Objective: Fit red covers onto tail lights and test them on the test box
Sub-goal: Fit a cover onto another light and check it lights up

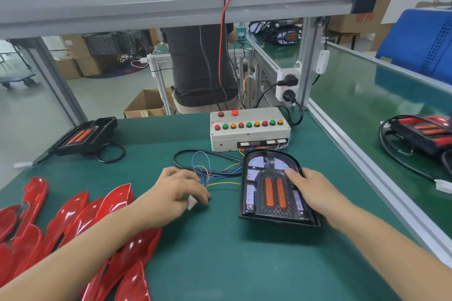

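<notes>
On the green table (220,252), a tail light (274,190) lies flat in front of the test box (249,129), its rounded end toward the box and no red cover on it; two orange strips run down its middle and small red dots glow on its pale panels. The right hand (315,190) rests on the light's right side, fingers curled over the black rim and the thumb lying on top beside the strips, so its grip is closed on the light. The left hand (176,193) sits to the left of the light, fingers curled down, pinching a small white plug (192,203) against the table. Thin coloured wires (210,173) and a black cable (195,156) loop between that hand, the light and the box. The box carries a row of red, green and amber buttons on top.

Red covers (73,227) lie heaped at the near left, partly under the left forearm. A second light (83,137) lies at the far left edge of the table, also uncovered. More lights (423,134) with black cables lie on the neighbouring table to the right. Beyond the box another person (200,63) stands with their back turned.
</notes>
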Action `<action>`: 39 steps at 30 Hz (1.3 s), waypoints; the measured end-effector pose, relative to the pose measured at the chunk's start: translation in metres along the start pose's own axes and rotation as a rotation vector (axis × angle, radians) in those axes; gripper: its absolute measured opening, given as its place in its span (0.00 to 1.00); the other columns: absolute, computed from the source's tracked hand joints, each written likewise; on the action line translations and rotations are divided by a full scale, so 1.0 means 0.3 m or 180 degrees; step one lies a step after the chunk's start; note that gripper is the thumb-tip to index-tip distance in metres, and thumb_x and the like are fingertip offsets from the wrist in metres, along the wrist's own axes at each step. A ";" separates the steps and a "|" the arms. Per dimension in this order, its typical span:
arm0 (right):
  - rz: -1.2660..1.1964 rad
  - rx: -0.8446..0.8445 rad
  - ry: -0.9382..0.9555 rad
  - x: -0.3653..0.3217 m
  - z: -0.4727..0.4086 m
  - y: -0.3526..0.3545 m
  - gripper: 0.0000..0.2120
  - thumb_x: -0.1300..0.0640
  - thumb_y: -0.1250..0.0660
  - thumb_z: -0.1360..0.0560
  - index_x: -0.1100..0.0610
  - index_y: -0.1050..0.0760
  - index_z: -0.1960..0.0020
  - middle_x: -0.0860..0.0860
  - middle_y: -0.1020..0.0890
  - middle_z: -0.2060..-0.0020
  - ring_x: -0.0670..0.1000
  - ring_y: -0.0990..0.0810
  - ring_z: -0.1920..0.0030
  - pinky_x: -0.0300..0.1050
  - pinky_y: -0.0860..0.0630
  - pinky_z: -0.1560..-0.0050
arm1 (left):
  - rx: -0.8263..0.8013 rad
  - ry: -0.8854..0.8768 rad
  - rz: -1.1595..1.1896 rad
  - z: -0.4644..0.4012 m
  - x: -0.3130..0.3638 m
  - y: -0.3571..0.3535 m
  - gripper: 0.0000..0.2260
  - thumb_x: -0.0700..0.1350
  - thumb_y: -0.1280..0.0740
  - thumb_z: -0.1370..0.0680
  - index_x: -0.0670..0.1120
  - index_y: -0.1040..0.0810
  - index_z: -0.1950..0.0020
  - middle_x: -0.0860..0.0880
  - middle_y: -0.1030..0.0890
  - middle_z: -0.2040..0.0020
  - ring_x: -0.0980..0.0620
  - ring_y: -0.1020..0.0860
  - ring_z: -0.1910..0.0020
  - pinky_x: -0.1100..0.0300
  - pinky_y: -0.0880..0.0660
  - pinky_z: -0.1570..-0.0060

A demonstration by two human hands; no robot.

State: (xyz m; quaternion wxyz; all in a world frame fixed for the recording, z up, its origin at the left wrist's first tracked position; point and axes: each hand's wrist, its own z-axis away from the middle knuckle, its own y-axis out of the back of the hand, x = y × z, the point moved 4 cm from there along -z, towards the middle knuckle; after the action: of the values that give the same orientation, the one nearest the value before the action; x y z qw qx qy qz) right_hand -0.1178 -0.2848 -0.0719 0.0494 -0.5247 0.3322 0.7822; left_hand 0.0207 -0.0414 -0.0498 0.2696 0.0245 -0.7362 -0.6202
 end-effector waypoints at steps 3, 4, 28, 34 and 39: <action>0.0829 0.0240 0.0164 -0.014 -0.007 0.017 0.21 0.43 0.45 0.19 0.60 0.25 0.53 0.55 0.21 0.55 0.56 0.23 0.53 0.47 0.32 0.56 | 0.0396 0.0123 0.0710 0.014 -0.004 0.052 0.23 0.25 0.35 0.32 0.54 0.17 0.57 0.59 0.17 0.51 0.61 0.25 0.44 0.59 0.37 0.35; 0.0866 0.0225 0.0175 -0.011 -0.010 0.024 0.23 0.42 0.45 0.19 0.62 0.26 0.53 0.56 0.21 0.55 0.56 0.24 0.54 0.48 0.32 0.56 | 0.0574 0.0308 0.0858 0.023 -0.023 0.080 0.22 0.25 0.35 0.32 0.53 0.17 0.58 0.56 0.17 0.51 0.58 0.24 0.45 0.57 0.33 0.36; 0.1381 0.0199 0.0349 -0.015 0.006 0.050 0.21 0.46 0.38 0.21 0.55 0.30 0.32 0.56 0.24 0.36 0.55 0.25 0.42 0.48 0.32 0.44 | -0.0095 0.2396 0.0292 0.180 -0.303 0.200 0.05 0.45 0.27 0.29 0.53 0.17 0.64 0.54 0.16 0.65 0.54 0.18 0.61 0.60 0.24 0.56; 0.1785 0.0853 0.0908 -0.084 0.065 0.062 0.27 0.47 0.37 0.22 0.55 0.35 0.27 0.53 0.33 0.30 0.55 0.35 0.30 0.53 0.36 0.33 | 0.1203 0.1946 0.0702 0.127 -0.253 0.319 0.10 0.34 0.32 0.26 0.48 0.17 0.61 0.48 0.16 0.64 0.50 0.21 0.62 0.55 0.24 0.51; 0.0476 0.0193 0.1785 -0.250 0.202 -0.043 0.15 0.43 0.36 0.27 0.40 0.28 0.40 0.39 0.20 0.51 0.45 0.24 0.56 0.32 0.31 0.54 | 0.1691 0.0918 0.3260 -0.049 -0.026 0.337 0.07 0.35 0.35 0.26 0.44 0.19 0.59 0.52 0.18 0.68 0.59 0.23 0.70 0.68 0.27 0.68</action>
State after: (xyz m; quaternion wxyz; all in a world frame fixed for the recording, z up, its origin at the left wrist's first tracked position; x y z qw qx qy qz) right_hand -0.1268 -0.2199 0.0000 -0.0865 -0.6928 0.3939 0.5978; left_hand 0.0638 -0.0286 0.0423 0.6164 -0.1833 -0.7402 -0.1962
